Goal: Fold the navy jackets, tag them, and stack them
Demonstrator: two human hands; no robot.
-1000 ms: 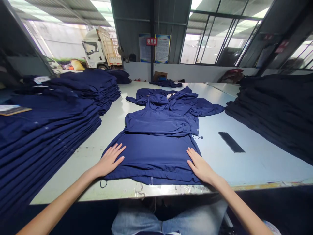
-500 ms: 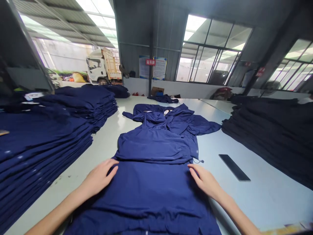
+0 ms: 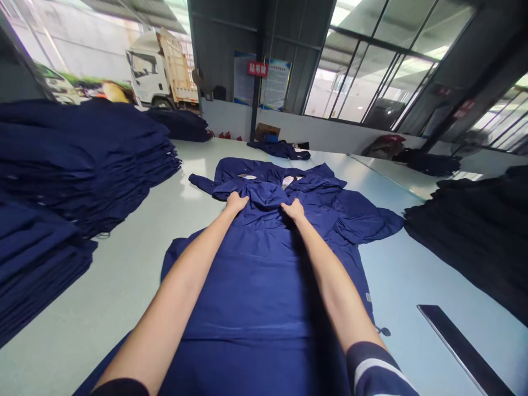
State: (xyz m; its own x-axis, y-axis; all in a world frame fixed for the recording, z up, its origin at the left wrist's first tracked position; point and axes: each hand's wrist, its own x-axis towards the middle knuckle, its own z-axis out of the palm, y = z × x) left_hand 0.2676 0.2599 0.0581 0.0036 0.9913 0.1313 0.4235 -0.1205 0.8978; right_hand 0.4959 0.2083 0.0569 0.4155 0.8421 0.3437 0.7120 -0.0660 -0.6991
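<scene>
Your left grip (image 3: 236, 202) and right grip (image 3: 292, 209) sit close together toward the far end of the navy hooded jacket (image 3: 256, 286). Both are clamped on its fabric around the hood (image 3: 264, 193), with the fingers curled into the bunched cloth. The jacket lies spread along the middle of the pale bench (image 3: 103, 286), its body running toward you, one sleeve (image 3: 369, 220) splayed out to the right and the other (image 3: 202, 184) reaching left at the far end. A drawcord toggle (image 3: 383, 331) sits just beside its right edge. Left of the jacket stand two stacks of folded navy garments (image 3: 82, 148), well apart from it; on the right is a stack of darker folded garments (image 3: 466, 236). A dark flat strip (image 3: 462, 349) lies on the bench at near right. A small crumpled navy garment (image 3: 280, 149) lies at the far end, and a white truck (image 3: 160, 71) shows through the opening at far left.
</scene>
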